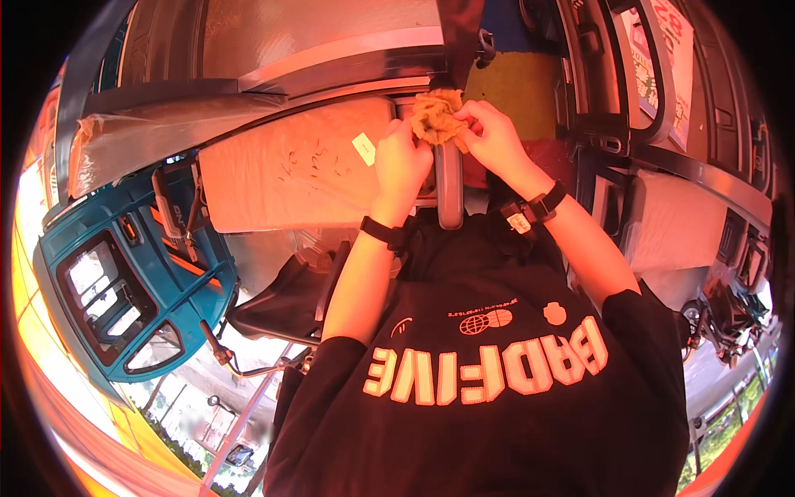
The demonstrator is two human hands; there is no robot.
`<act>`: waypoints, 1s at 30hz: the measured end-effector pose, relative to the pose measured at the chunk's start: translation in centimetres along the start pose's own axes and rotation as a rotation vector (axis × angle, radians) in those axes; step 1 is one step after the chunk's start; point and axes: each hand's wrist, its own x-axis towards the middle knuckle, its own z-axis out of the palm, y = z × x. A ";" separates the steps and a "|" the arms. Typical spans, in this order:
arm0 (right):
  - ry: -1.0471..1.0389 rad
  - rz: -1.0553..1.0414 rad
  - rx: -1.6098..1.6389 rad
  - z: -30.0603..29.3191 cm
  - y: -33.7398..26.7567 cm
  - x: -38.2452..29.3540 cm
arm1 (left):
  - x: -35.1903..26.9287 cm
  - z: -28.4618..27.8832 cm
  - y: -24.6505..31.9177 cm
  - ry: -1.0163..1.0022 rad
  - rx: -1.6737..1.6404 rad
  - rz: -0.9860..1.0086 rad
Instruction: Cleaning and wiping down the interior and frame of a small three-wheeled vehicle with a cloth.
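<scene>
A crumpled orange-yellow cloth (438, 118) is bunched up between my two hands. My left hand (404, 155) pinches its left edge between thumb and curled fingers. On the other side, my right hand (494, 132) grips the right edge with thumb and fingertips. Just below the cloth is a long, rounded grey bar (450, 189), pointing toward my body. Left of it lies a plastic-wrapped seat or panel (292, 168), marked with handwriting. A pale label (364, 149) sticks to it beside my left hand. Dark bands circle both wrists.
A teal vehicle cab (186, 298) stands at the left, with a black handlebar (214, 345) near it. A dark curved plastic part (279, 298) sits by my left forearm. Vehicle body panels (323, 31) rise ahead. To the right are a framed vehicle door (652, 81) and another wrapped panel (680, 217).
</scene>
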 end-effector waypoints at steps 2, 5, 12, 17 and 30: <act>-0.022 -0.112 -0.144 0.3 -1.7 -0.6 | -0.9 -0.1 -1.4 -0.050 -0.006 -0.041; -0.036 -0.362 -0.366 1.9 -3.1 0.0 | -0.8 0.2 -2.3 -0.156 0.018 -0.120; -0.054 -0.341 -0.773 4.1 -4.3 4.0 | 5.0 3.8 -4.6 -0.042 -0.054 -0.091; 0.058 -0.270 -1.072 5.1 -3.9 7.8 | 8.2 6.2 -5.9 0.015 -0.159 -0.166; -0.269 -0.248 -1.142 5.9 -6.9 0.9 | 3.3 1.2 -6.3 -0.485 0.134 0.223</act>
